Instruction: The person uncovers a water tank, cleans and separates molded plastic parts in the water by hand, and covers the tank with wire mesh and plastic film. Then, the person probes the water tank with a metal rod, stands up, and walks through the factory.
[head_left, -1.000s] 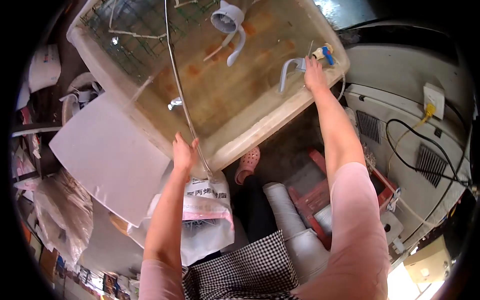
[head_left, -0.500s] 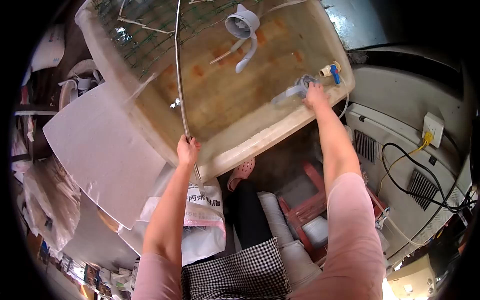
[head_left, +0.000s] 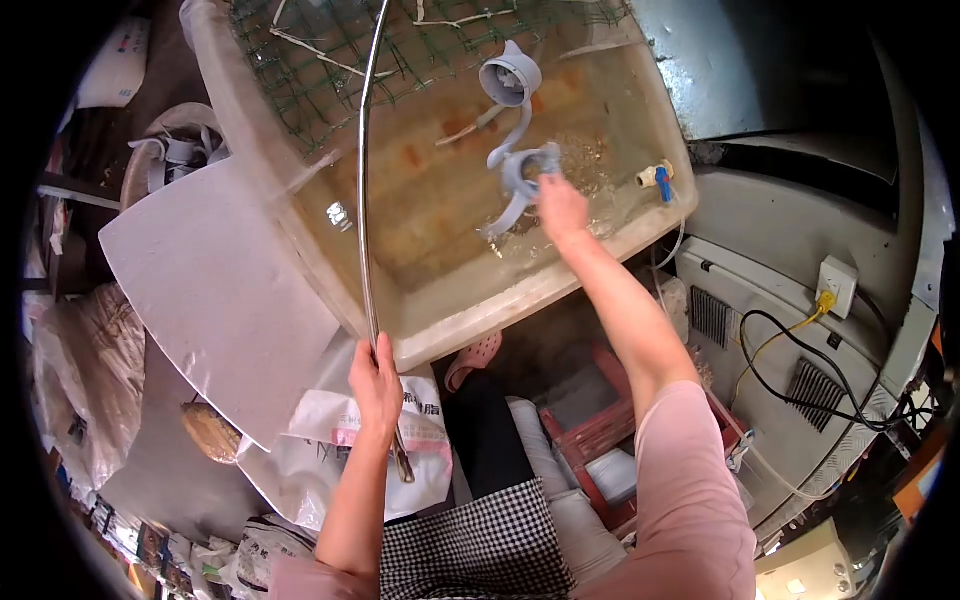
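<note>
A: Where was the part (head_left: 520, 170)?
B: Upper centre, in the tub (head_left: 560, 280), wet, gripped by the right hand (head_left: 562, 205). Judged light, stiff, slippery; best held at its ring.
A: Left hand (head_left: 377, 385)?
B: Closed around the rod (head_left: 362, 180).

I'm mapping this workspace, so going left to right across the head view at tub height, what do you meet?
White board → metal rod → grey plastic part in the right hand → blue-handled valve → wall socket.
</note>
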